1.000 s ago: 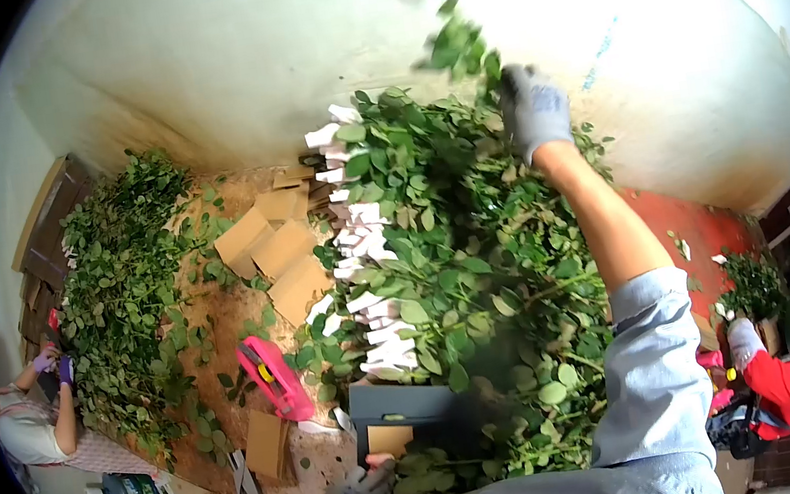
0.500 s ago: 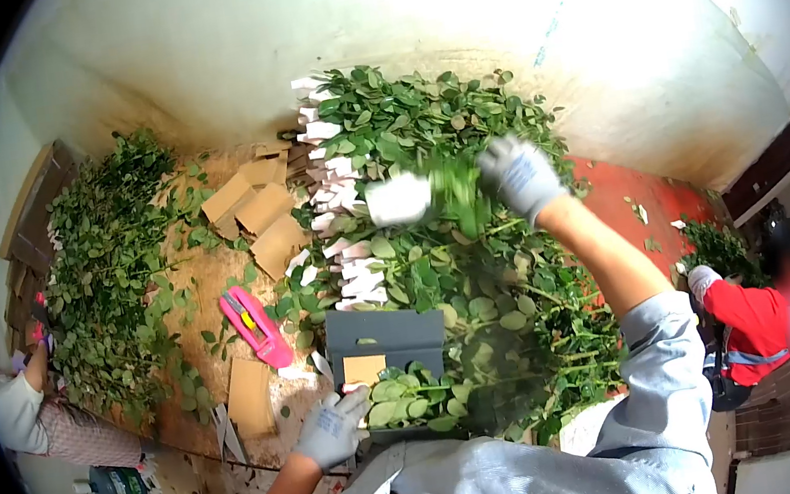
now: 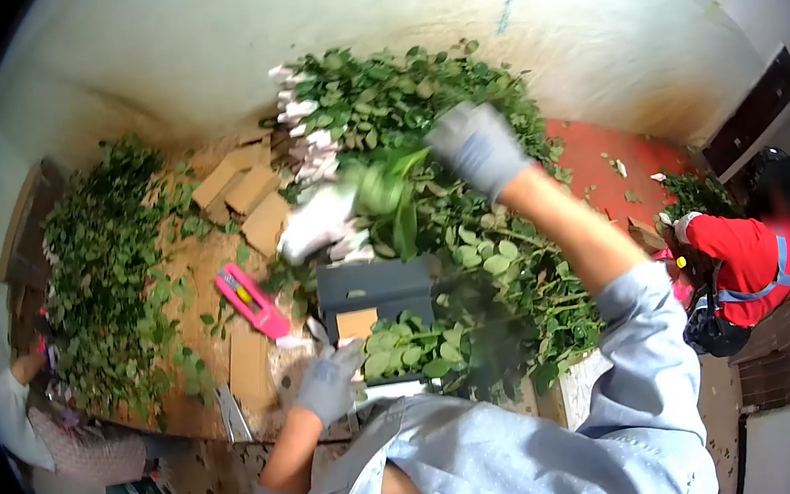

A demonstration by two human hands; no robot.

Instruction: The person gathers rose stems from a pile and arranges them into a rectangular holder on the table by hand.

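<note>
My right hand [image 3: 479, 146], in a grey-white glove, is closed and raised over the leafy stems. It grips a leafy flower stem whose white-wrapped head [image 3: 319, 222] points left; stem and leaves are smeared by motion. In a matching glove, my left hand [image 3: 331, 385] is low at the centre with its fingers stretched toward a small bunch of leafy stems [image 3: 414, 347]. Those stems lie at a dark grey folded board [image 3: 375, 285], beside a small tan cardboard piece [image 3: 357, 324]. Whether the left fingertips touch the leaves I cannot tell.
A large pile of leafy stems [image 3: 414, 93] with white-wrapped heads lies behind. Left are cardboard pieces [image 3: 251, 188], a pink tool with a yellow part [image 3: 251, 303] and another leafy pile [image 3: 108, 287]. A person in red [image 3: 746, 263] works at right, another person [image 3: 21, 421] at left.
My right hand has moved left with the stem, and its white-wrapped head has swung left and nearer the dark board. My left hand stays by the small bunch, its fingers slightly shifted.
</note>
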